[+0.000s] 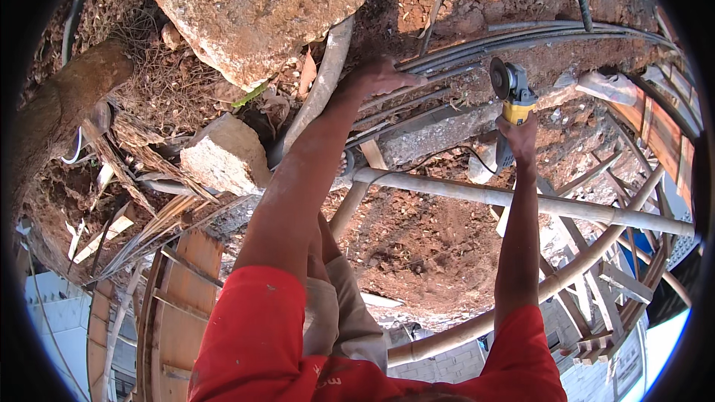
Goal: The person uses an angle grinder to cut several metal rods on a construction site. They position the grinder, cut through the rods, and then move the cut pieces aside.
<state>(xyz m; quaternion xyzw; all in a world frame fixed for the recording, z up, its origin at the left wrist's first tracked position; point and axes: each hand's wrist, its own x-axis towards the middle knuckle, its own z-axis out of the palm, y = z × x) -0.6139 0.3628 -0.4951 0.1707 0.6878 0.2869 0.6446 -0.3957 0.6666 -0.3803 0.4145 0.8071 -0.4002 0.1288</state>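
My right hand (519, 134) grips the body of a yellow and grey angle grinder (517, 110). The grinder's round dark disc (501, 79) points away from me and sits just beyond the ends of some rods. Whether the disc is turning cannot be made out. My left hand (378, 77) reaches far forward and closes on thin grey steel rods (462, 50), which run rightward in a curving bundle. Its fingers are partly lost in shadow. The grinder's black cable (447, 151) trails down to the left over a bamboo pole (447, 184).
A large boulder (257, 11) lies ahead on the left, with a smaller stone (226, 153) nearer me. A tree trunk (67, 104) stands at far left. Bamboo poles (555, 283) and timber (625, 283) cross at the right, above lower ground. Wooden boards (190, 275) stand at lower left.
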